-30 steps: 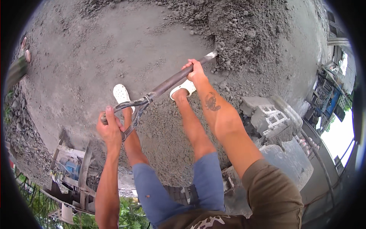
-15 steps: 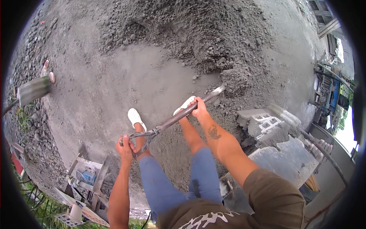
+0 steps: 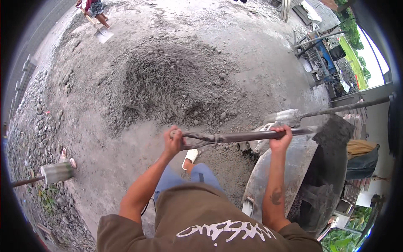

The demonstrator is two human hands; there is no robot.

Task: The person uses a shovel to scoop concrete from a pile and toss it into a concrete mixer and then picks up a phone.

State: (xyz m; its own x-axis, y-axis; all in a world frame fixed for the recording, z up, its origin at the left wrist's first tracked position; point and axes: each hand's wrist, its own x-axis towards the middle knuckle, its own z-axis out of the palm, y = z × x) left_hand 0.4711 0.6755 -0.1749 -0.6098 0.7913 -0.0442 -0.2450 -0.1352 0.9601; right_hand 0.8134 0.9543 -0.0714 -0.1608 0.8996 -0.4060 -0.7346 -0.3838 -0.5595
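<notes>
I hold a shovel level in front of me. My left hand grips the handle end of the shovel. My right hand grips the shaft nearer the blade. The blade carries a dark load of wet grey mix over the open mouth of a big metal mixer drum at my right. A heap of grey sand and gravel mix lies on the ground ahead of me.
A second shovel blade on a long handle reaches in from the right, above the drum. Far ahead at the top left another person works with a shovel. Loose stones line the left side. Machinery stands at the top right.
I have turned right, away from the heap. The shovel rose from the heap and swung over to the mixer drum with its load. Both hands kept their grip.
</notes>
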